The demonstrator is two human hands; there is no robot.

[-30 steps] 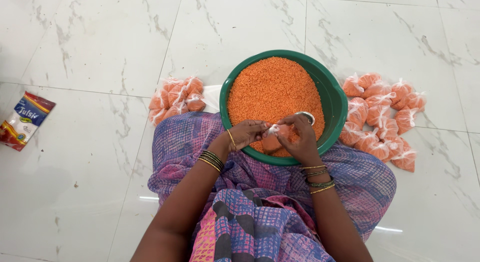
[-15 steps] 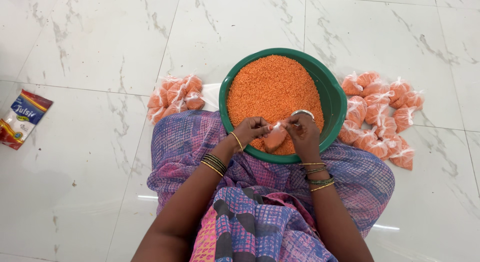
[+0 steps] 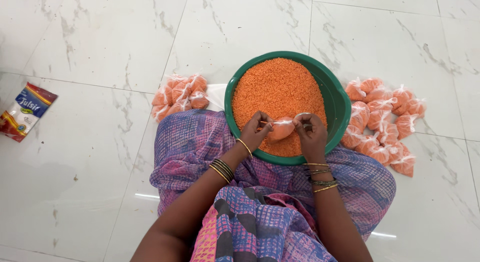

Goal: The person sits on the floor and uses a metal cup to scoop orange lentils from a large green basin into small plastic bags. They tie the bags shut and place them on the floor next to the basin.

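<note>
- The left hand (image 3: 256,128) and the right hand (image 3: 310,132) meet over the near side of a green basin (image 3: 336,94) heaped with orange lentils (image 3: 277,87).
- Between them hangs a small clear bag of lentils (image 3: 281,130), just above the heap and inside the basin's rim.
- The fingers of both hands are pinched on the bag's white twisted neck (image 3: 282,122), one hand on each side, with the neck stretched flat between them.
- The basin sits on the white marble floor (image 3: 100,42), its near rim touching the purple checked cloth (image 3: 200,142) over the person's lap.
- Tied bags lie in two heaps on the floor: a smaller pile on the left (image 3: 179,94) and a larger pile on the right (image 3: 382,124), both just beside the basin.
- A red printed packet (image 3: 25,111) lies well apart, at the far left.
- Risk, as I judge it: the thin plastic neck could tear or slip out of the pinch if pulled too hard, and lentils would spill.
- Because the bag hangs over the basin, most would fall back into the heap; nearer the rim they could scatter onto the cloth and floor.
- A loose knot could also let the bag open once it lies among the others.
</note>
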